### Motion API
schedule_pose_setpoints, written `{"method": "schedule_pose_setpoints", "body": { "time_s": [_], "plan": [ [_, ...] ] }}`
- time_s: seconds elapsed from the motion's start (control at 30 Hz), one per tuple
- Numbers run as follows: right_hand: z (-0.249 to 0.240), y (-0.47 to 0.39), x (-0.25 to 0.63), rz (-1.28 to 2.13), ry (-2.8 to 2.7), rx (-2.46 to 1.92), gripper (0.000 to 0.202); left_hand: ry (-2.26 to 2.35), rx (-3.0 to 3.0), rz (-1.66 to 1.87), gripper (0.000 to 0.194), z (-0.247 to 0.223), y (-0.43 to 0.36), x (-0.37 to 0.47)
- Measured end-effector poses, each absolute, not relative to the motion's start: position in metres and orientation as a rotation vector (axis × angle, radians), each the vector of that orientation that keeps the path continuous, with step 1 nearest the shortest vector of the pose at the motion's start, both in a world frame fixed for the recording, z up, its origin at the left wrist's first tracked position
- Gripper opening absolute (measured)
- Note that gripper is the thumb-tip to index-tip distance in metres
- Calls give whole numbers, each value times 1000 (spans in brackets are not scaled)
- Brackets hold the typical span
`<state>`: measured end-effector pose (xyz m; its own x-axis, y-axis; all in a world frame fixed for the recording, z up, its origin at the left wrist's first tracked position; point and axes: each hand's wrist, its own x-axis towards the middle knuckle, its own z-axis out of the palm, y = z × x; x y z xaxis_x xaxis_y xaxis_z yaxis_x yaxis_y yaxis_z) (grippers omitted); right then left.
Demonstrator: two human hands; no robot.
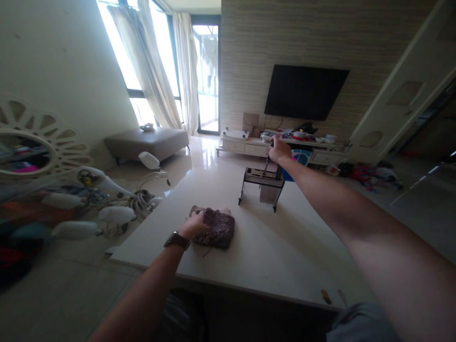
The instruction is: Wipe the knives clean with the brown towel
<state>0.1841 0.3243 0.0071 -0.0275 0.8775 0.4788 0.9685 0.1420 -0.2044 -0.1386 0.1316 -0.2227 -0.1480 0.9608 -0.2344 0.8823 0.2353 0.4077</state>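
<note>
My left hand (195, 225), with a watch on its wrist, rests on a folded dark purple-brown knitted cloth (220, 229) on the white table (263, 256). Its thumb and fingers are spread apart over the cloth's left side. Farther off, my right arm stretches forward, and my right hand (280, 151) is closed round the upright dark handle at the top of a small black-framed stand (261, 178). This stand has a slotted dark top, see-through sides and short feet on the table. What the handle looks like inside my fist is hidden.
Two small items, one yellow and black (326, 297), lie by the table's near right edge. Left of the table stands a lamp-like fixture with white shades (117, 214). A padded bench (149, 142) and a low TV cabinet (245, 147) are farther back.
</note>
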Motion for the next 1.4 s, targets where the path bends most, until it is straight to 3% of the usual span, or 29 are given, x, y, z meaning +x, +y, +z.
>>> {"method": "schedule_pose_setpoints", "body": {
  "time_s": [0.17, 0.37, 0.47, 0.6, 0.73, 0.83, 1.03, 1.23, 1.4],
  "plan": [
    [60, 310, 183, -393, -1768, -1391, 39, 2260, 1388, 230, 110, -240, 134, -142],
    [92, 260, 200, -412, -1721, -995, 30, 2295, 1214, 368, 113, -249, 137, -141],
    [60, 228, 214, -170, -1668, -950, 32, 2202, 1133, 477, 90, -249, 141, -143],
    [-23, 183, 236, 261, -1426, -958, 38, 1976, 1020, 665, 47, -247, 139, -135],
    [-98, 150, 257, 565, -1287, -1071, 44, 1713, 854, 796, 23, -241, 132, -116],
    [-125, 138, 268, 614, -1246, -1072, 46, 1518, 748, 816, 9, -238, 128, -97],
    [-137, 128, 276, 645, -1152, -1031, 42, 1169, 543, 876, 17, -231, 126, -51],
    [-153, 101, 253, 1076, -999, -968, 50, 1085, 360, 1148, 19, -183, 115, -22],
    [-168, 75, 227, 1365, -1140, -1061, 39, 1089, 316, 1283, 15, -154, 109, -26]
  ]
}}
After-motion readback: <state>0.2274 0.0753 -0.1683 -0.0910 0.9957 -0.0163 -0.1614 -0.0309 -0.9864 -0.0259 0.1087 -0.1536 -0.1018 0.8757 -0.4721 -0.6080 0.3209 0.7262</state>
